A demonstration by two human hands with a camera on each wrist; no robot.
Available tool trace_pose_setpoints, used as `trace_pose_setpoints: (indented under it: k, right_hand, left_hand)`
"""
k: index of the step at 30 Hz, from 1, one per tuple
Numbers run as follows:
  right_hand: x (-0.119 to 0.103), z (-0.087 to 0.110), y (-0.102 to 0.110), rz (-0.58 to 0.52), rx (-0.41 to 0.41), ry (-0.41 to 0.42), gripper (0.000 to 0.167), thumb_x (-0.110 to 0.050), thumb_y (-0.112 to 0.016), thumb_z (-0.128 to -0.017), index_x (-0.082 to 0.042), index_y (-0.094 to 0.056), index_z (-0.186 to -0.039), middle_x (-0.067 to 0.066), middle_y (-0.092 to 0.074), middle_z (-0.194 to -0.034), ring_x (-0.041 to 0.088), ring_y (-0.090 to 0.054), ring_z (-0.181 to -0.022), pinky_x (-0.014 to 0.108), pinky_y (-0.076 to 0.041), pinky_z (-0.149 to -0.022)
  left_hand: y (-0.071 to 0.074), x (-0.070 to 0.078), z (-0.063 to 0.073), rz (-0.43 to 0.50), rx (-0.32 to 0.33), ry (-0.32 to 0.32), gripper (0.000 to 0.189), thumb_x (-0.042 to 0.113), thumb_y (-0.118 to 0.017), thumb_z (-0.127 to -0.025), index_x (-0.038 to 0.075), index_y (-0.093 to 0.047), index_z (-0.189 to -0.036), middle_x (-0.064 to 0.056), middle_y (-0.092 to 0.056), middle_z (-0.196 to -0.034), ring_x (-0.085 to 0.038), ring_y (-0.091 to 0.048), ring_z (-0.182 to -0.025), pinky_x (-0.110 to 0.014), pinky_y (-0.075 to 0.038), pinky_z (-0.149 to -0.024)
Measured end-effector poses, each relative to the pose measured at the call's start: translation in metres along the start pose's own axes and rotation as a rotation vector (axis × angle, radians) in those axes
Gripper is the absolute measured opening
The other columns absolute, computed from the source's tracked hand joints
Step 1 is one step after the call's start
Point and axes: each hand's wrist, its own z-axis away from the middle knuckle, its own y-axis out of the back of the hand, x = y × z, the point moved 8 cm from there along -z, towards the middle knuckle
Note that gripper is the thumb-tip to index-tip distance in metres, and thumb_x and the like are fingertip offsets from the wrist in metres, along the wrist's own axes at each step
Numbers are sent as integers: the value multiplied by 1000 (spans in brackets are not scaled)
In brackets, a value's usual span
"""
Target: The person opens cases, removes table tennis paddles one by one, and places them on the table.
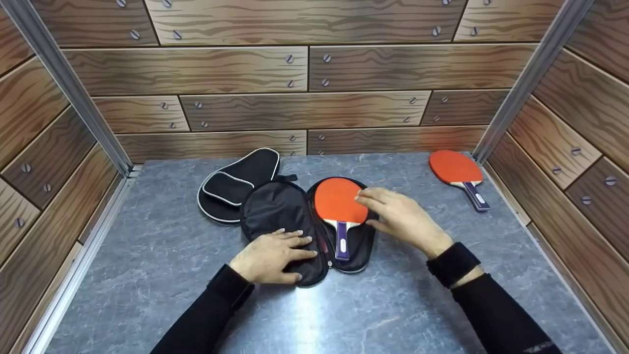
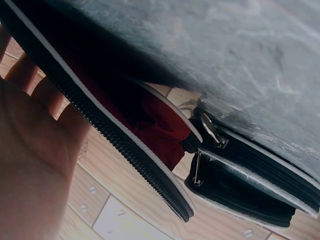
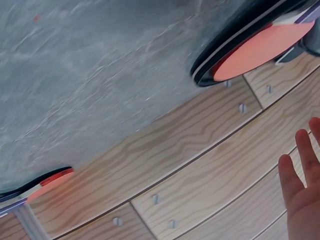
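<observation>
An orange-faced table tennis paddle (image 1: 340,199) with a purple handle lies in the right half of an unzipped black paddle case (image 1: 363,253). My left hand (image 1: 275,258) rests with spread fingers on the case's left flap (image 1: 275,206). The left wrist view shows the flap's zipper edge (image 2: 115,137) beside that hand, and a red lining (image 2: 165,120). Close over the paddle's right edge, my right hand (image 1: 400,216) is held with its fingers nearly straight. In the right wrist view, the fingers of the right hand (image 3: 307,200) show apart from the paddle (image 3: 265,50).
Another black case (image 1: 231,196) with white piping lies behind the flap, partly covered by it. A second orange paddle (image 1: 457,167) lies at the back right of the grey tabletop (image 1: 162,275). Wood-patterned walls (image 1: 309,69) enclose the back and both sides.
</observation>
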Motion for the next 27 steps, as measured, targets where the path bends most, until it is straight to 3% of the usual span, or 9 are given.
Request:
trace_pose_setpoints:
  k: [15, 21, 27]
  right_hand:
    - [-47, -2, -28, 37, -136, 181, 68, -24, -102, -90, -14, -77, -152, 9, -79, -154, 30, -77, -144, 51, -62, -126]
    - [-65, 0, -40, 44, -203, 303, 53, -21, -98, -94, -18, -82, -145, 3, -81, -150, 26, -77, -144, 44, -62, -126]
    - [-78, 1, -48, 36, -204, 410, 41, -23, -91, -99, -18, -84, -139, 0, -84, -143, 20, -79, -137, 36, -64, -122]
  left_hand:
    - [0, -1, 0, -7, 3, 2, 61, 55, -77, -107, 35, -70, -164, 0, -65, -176, -26, -59, -167, -55, -55, -135]
    - [1, 0, 1, -20, 11, -8, 61, 55, -77, -107, 34, -71, -164, -1, -66, -175, -26, -60, -167, -55, -55, -134]
    - [1, 0, 0, -24, 5, -8, 61, 56, -76, -107, 34, -70, -165, -1, -65, -176, -25, -60, -167, -54, -55, -135]
